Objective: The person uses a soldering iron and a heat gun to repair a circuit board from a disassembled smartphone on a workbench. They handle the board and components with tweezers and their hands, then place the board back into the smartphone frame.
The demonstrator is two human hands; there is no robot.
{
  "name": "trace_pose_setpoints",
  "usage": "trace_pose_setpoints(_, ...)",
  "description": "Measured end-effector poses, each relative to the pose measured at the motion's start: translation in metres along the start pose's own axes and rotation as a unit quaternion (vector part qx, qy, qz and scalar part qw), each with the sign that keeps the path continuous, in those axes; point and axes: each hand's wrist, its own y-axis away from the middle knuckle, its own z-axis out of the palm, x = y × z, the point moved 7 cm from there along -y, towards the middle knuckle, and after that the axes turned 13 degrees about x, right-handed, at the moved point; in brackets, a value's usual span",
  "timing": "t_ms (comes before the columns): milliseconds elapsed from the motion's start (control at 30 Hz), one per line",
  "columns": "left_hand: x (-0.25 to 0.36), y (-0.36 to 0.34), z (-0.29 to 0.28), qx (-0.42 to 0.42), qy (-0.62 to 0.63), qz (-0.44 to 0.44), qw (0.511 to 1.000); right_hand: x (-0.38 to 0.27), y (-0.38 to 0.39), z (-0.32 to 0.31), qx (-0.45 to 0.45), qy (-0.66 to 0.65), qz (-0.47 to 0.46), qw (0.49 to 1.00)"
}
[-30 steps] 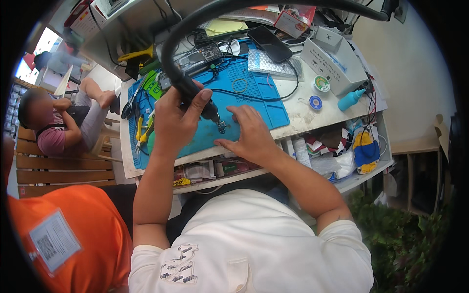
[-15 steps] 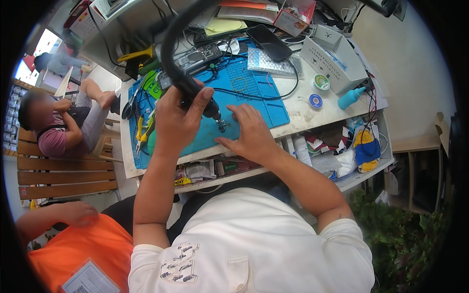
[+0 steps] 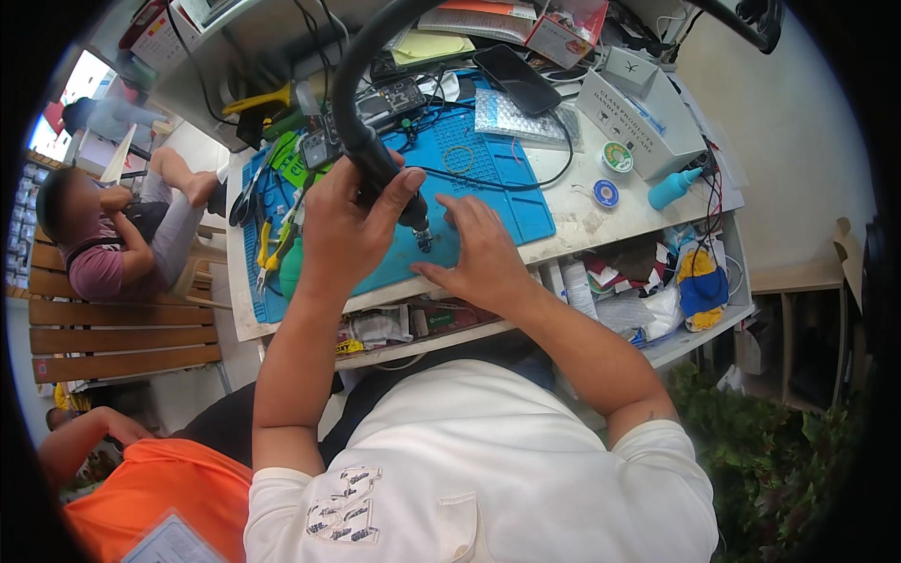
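Note:
My left hand [image 3: 352, 235] is wrapped around a black tool handle [image 3: 375, 164] on a thick hose [image 3: 349, 108]. The tool points down at a small metallic piece [image 3: 423, 240] above the blue mat [image 3: 521, 216]; I cannot tell whether they touch. My right hand [image 3: 479, 258] is open on the mat, thumb and fingers apart around that piece, apparently holding nothing. Left of my left hand lie yellow-handled pliers [image 3: 272, 253], scissors [image 3: 240, 211] and a green rubber bulb [image 3: 291, 267].
A black phone [image 3: 516, 80], white box [image 3: 638, 122], two spools [image 3: 606, 193] and blue bottle [image 3: 674, 190] crowd the bench's right. An open drawer [image 3: 657, 328] holds cloth and packets. A seated person [image 3: 122, 244] is at left, another in orange [image 3: 169, 488] sits beside me.
The hose and my left hand have shifted slightly right. The person in orange has moved lower in view, their arm now bent at lower left. My right hand stays in place.

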Motion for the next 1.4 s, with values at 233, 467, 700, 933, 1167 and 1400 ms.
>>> trace_pose_setpoints(233,-0.002,-0.003,0.0,-0.012,0.011,-0.029,0.999,0.0,-0.001,0.0,-0.003,-0.002,0.02,1.0)
trace_pose_setpoints(467,-0.003,-0.005,-0.01,0.041,-0.048,0.031,0.998,-0.001,-0.002,-0.001,0.002,-0.005,0.016,1.0)
trace_pose_setpoints(700,-0.007,-0.007,-0.015,0.035,-0.014,-0.001,0.999,-0.001,-0.001,0.0,0.004,-0.001,0.003,1.0)
trace_pose_setpoints(933,-0.002,-0.007,-0.019,0.041,-0.006,-0.022,0.999,-0.004,-0.001,-0.003,0.049,0.02,-0.031,0.998)
trace_pose_setpoints(1167,0.008,-0.013,-0.035,0.079,0.01,0.002,0.997,-0.007,-0.003,0.008,0.056,0.052,-0.033,0.997)
trace_pose_setpoints(1400,0.01,-0.008,-0.04,0.081,0.038,-0.021,0.996,-0.009,-0.001,0.011,0.032,0.017,-0.057,0.998)
